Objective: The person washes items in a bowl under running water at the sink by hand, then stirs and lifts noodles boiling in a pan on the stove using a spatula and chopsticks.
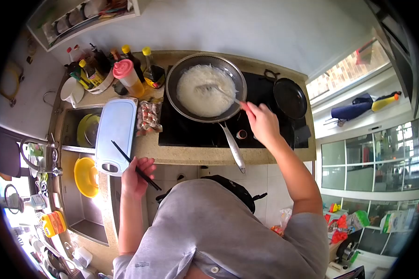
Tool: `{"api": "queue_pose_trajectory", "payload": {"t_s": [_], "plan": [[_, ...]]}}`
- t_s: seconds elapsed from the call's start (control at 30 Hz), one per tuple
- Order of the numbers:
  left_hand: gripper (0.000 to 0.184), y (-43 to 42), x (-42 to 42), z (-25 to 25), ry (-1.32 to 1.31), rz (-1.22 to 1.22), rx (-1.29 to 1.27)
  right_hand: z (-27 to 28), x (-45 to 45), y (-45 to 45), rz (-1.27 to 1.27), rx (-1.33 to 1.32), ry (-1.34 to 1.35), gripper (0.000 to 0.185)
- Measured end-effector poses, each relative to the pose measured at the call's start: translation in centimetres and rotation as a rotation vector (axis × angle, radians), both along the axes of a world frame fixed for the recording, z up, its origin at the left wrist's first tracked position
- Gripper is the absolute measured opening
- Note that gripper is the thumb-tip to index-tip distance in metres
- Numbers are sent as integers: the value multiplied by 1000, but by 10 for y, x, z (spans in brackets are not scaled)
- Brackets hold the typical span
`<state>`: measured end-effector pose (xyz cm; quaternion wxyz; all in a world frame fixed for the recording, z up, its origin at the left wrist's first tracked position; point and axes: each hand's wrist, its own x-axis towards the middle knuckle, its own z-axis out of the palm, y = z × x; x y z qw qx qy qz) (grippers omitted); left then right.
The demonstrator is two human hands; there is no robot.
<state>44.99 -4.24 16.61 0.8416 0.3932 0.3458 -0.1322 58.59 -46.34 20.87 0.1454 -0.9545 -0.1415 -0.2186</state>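
My right hand [261, 123] is closed around the handle of a spatula [226, 94], whose blade dips into the pan. White, stringy food that looks like noodles [201, 98] fills the bottom of the large frying pan [241, 76] on the black stovetop. The pan's metal handle points toward my body. Off to the left, over the counter's front edge, my left hand [137, 176] grips a pair of black chopsticks [121, 152]. Their tips reach over the blue cutting board [117, 123].
A smaller black pan [289, 97] sits at the stove's right. A packet of sausage-like pieces [148, 116] lies between cutting board and stove. Bottles [154, 74] and a pink-lidded jug [129, 79] stand behind. At left, the sink holds a yellow basin [85, 176].
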Motion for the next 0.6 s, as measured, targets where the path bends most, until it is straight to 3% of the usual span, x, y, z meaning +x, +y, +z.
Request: {"api": "queue_pose_trajectory", "payload": {"t_s": [0.13,0.23,0.3,0.37,0.43,0.47,0.57,0.6], "plan": [[37,-4,4,3,-24,-47,-17,-49,11,-35,-39,-31,51,28],[37,1,2,-7,-12,-39,-22,-54,0,-51,18,-19,35,23],[36,4,-3,-12,5,-23,-13,-25,-21,-40,108,2,-252,13],[36,9,-10,-16,6,6,-27,-30,-50,-35,193,119,-61,13],[35,11,-11,-19,3,8,-41,-81,-59,-44,244,-11,249,10],[35,9,-10,-18,30,20,-27,-89,-59,-38,111,-120,478,18],[35,4,-6,-12,45,13,1,-131,-39,-35,-26,-196,499,29],[35,3,-5,-9,39,-14,11,-140,-27,-37,-36,-199,659,35]]}}
